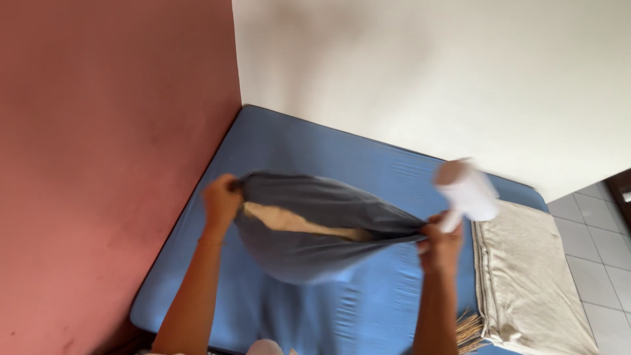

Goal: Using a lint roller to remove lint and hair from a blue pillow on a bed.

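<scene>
Left hand: fingers closed in a fist on 1 corner of the open end of a grey pillowcase. Right hand: fingers closed on the opposite corner of the same open end, and also wrapped around the handle of a white roller-type tool (most likely a lint roller; motion blur prevents confirmation). Both grips appear firm, with no visible gap between fingers and cloth.

The pillowcase is stretched taut between the 2 hands and hangs below them as a full, rounded pouch, held in the air above the middle of the mattress. A tan pillow shows through the opening along the upper edge, just between the 2 gripped corners.

Progress, judged from this state: most of the pillow sits inside the case, since the pouch is filled out. A strip of tan cloth is exposed at the mouth, so the pillow is not fully seated and the opening is not closed over it. The pillow is not yet laid down on the mattress.

Surroundings: the mattress carries a blue sheet and lies in the corner formed by a pink wall and a white wall. A folded beige blanket lies along the mattress's right edge.
</scene>
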